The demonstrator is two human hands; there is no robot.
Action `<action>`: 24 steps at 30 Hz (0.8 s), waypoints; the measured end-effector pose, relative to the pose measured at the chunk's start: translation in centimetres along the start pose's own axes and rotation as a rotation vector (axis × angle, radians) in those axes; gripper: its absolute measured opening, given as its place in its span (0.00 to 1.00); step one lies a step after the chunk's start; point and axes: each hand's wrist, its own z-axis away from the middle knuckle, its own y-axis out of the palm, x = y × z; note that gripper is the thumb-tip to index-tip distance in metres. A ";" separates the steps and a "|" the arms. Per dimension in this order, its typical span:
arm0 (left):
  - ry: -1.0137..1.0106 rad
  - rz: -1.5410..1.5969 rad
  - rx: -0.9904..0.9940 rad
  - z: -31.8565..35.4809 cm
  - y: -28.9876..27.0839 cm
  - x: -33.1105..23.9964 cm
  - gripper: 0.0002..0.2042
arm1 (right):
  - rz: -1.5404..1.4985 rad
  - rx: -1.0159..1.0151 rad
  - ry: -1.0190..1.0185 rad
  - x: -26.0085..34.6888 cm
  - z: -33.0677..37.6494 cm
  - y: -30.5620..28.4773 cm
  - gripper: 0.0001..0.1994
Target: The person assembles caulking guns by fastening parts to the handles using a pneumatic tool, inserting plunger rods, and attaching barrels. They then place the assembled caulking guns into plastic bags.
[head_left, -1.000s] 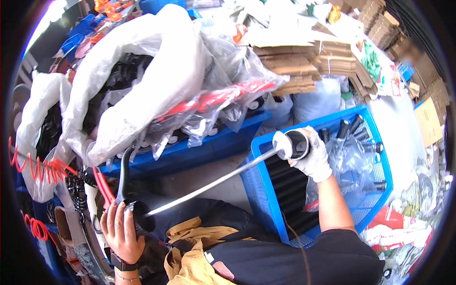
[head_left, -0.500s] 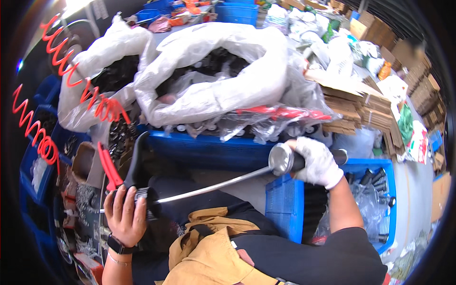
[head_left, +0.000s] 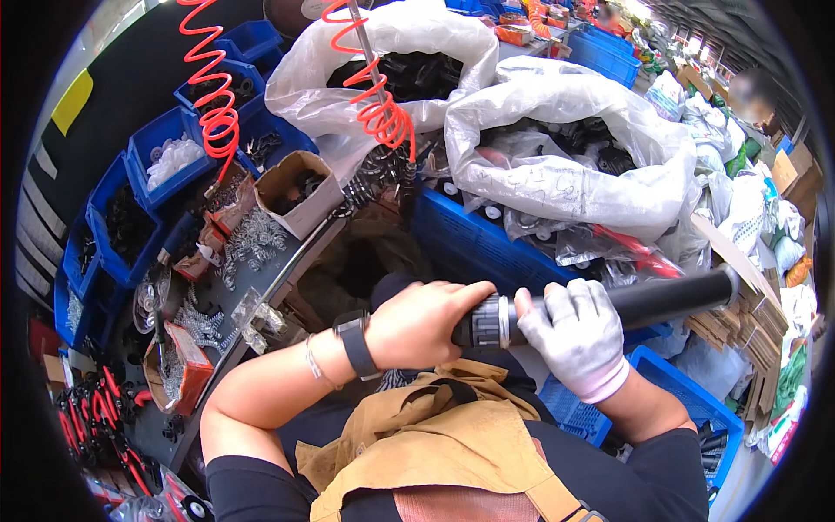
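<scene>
A long black tube (head_left: 670, 300) lies slantwise in front of my chest, its far right end raised. My bare left hand (head_left: 426, 324), with a dark watch on the wrist, wraps around the black ribbed collar (head_left: 480, 326) at the tube's left end. A pale ring (head_left: 504, 320) shows between the collar and my other hand. My right hand (head_left: 578, 335), in a white glove, closes around the tube just right of that ring. Whatever sits behind the collar is hidden by my left hand and wrist.
On the left bench stand blue bins (head_left: 122, 226), an open carton (head_left: 300, 196) and loose springs (head_left: 252, 244). Red coiled hoses (head_left: 217, 122) hang above. White sacks (head_left: 565, 196) of black parts are ahead. A blue crate (head_left: 648, 361) is at right, beside stacked cardboard (head_left: 739, 322).
The view has turned left. My hands have come together at the collar; earlier a metal rod spanned between the tube and a red-and-black handled piece. Rod and red handle are out of sight now.
</scene>
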 end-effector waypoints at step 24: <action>-0.032 1.147 -2.260 17.3 -2.2 4.1 0.22 | -0.540 -0.184 -0.317 7.9 -8.6 15.1 0.39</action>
